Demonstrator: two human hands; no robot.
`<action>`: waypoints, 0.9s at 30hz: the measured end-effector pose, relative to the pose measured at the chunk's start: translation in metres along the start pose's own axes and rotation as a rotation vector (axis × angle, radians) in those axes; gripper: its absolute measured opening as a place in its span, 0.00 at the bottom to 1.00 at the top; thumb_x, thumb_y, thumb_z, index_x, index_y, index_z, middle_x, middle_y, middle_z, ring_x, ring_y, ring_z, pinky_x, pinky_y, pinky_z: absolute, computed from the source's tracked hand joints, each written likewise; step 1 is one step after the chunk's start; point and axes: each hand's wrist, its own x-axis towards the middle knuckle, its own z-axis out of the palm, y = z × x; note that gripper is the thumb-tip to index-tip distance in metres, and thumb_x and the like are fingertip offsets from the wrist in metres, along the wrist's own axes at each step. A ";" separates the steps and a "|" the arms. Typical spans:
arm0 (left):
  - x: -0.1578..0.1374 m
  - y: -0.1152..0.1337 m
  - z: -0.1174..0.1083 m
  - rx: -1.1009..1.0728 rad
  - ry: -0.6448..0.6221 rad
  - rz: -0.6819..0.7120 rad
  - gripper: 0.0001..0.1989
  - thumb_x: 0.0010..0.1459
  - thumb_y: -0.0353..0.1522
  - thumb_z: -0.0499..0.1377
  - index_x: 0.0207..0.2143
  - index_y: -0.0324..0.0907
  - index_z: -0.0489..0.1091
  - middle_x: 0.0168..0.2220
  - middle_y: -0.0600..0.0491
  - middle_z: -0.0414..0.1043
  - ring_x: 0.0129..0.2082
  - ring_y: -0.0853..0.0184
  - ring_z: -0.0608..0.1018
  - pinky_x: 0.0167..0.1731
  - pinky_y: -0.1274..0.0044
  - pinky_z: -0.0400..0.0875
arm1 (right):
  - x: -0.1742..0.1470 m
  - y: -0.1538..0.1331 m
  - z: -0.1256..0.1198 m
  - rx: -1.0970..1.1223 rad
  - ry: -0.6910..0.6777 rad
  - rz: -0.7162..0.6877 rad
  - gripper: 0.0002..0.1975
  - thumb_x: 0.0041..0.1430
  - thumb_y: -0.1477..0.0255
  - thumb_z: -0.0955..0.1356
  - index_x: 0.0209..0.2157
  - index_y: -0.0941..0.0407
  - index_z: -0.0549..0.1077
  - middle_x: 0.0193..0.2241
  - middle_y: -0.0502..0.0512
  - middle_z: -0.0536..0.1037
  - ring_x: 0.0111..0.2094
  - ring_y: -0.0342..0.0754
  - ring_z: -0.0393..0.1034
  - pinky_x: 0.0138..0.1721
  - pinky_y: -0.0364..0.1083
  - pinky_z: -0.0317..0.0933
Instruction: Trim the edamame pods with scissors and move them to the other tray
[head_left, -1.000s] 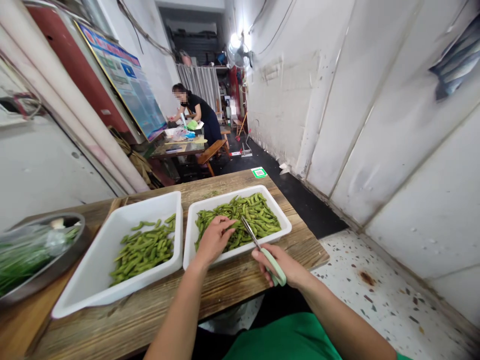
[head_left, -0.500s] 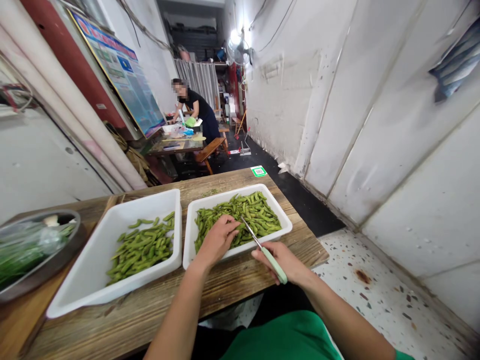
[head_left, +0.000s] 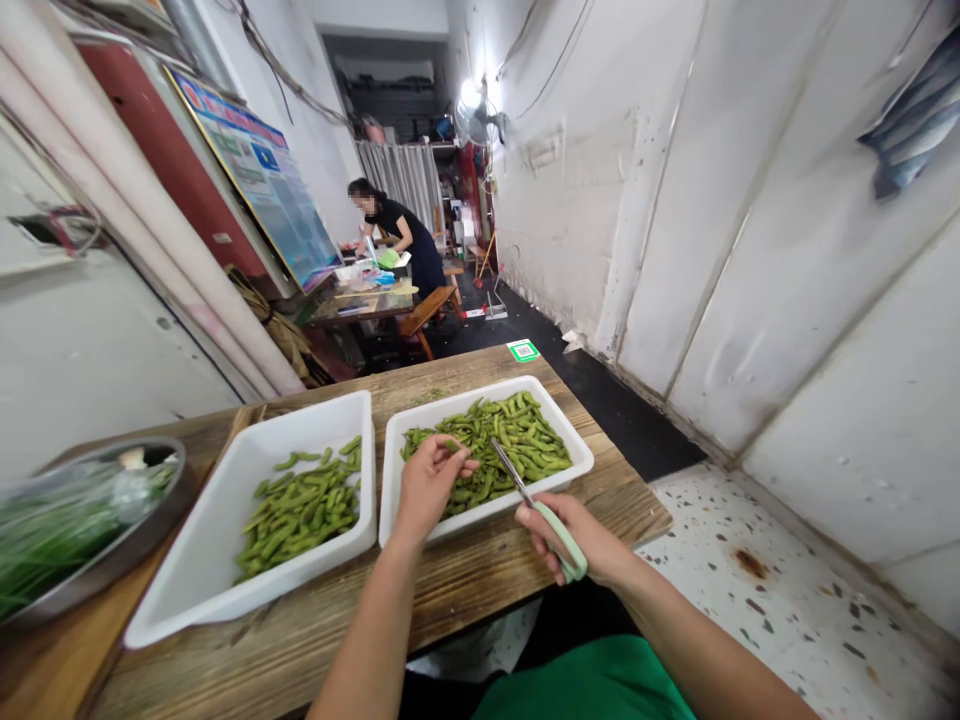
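My right hand (head_left: 566, 535) is closed around the pale green handles of a pair of scissors (head_left: 517, 478), whose metal blades point forward and left over the right tray. Held above that same tray, my left hand (head_left: 433, 480) pinches a green edamame pod (head_left: 451, 445), mostly covered by the fingers. Beneath both hands, the white right tray (head_left: 583, 462) holds a thick layer of edamame pods (head_left: 529, 425). A deeper white left tray (head_left: 187, 560) has a smaller heap of edamame pods (head_left: 300, 510) toward its right side.
Both trays stand on a wooden table (head_left: 450, 600). At far left is a metal basin (head_left: 169, 495) with bagged greens (head_left: 67, 530). A green QR card (head_left: 523, 350) lies near the table's far corner. Beyond, a person (head_left: 409, 235) leans over another table (head_left: 360, 305) beside a wooden bench (head_left: 431, 310).
My left hand has lifted slightly with its fingers pinched together. The scissors have turned a little, showing more of their handle loop. The whole view has shifted slightly.
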 end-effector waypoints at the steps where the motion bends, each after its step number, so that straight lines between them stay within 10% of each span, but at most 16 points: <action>1: 0.000 0.000 -0.001 -0.072 0.039 -0.033 0.16 0.47 0.41 0.61 0.35 0.40 0.69 0.28 0.53 0.71 0.27 0.68 0.75 0.28 0.76 0.68 | 0.000 0.001 0.002 0.005 -0.018 -0.003 0.23 0.46 0.51 0.68 0.28 0.57 0.62 0.16 0.41 0.63 0.11 0.35 0.57 0.09 0.35 0.55; 7: -0.001 0.000 -0.003 -0.190 0.243 -0.128 0.19 0.38 0.43 0.66 0.29 0.37 0.71 0.19 0.59 0.65 0.19 0.75 0.66 0.19 0.81 0.58 | 0.005 0.010 0.015 0.064 -0.127 0.012 0.24 0.51 0.48 0.63 0.30 0.56 0.62 0.19 0.43 0.65 0.14 0.36 0.60 0.15 0.37 0.60; 27: -0.006 0.003 0.000 -0.105 0.152 -0.187 0.16 0.41 0.39 0.66 0.29 0.36 0.71 0.20 0.57 0.69 0.18 0.75 0.68 0.22 0.81 0.61 | 0.005 -0.011 0.022 0.102 -0.087 0.010 0.25 0.48 0.48 0.65 0.29 0.58 0.63 0.16 0.42 0.65 0.11 0.35 0.58 0.10 0.36 0.58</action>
